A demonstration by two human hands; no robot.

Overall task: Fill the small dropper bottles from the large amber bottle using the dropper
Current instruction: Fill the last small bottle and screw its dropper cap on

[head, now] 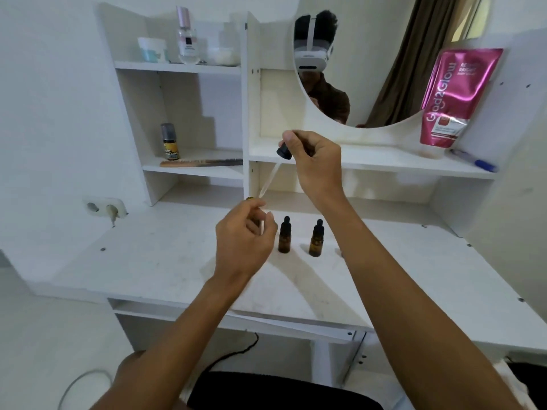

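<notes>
My right hand [310, 161] pinches the black bulb of a glass dropper [270, 180], raised above the desk; its clear tube slants down to the left. The tube's tip meets the mouth of a small amber bottle [250, 199] that my left hand [245, 241] grips; only the bottle's rim shows above my fingers. Two small amber dropper bottles with black caps stand upright on the white desk [148, 261], one [284, 235] just right of my left hand and the other [316, 238] beside it. The large amber bottle is not visible; my right forearm hides the desk there.
White shelves rise behind the desk, holding a comb [201, 163], a small yellow-labelled bottle [169, 142], a perfume bottle [187, 37] and jars. A round mirror [384, 60] and a pink pouch [455, 96] stand at the right, with a blue pen [473, 161] nearby. A wall socket [103, 207] is at left.
</notes>
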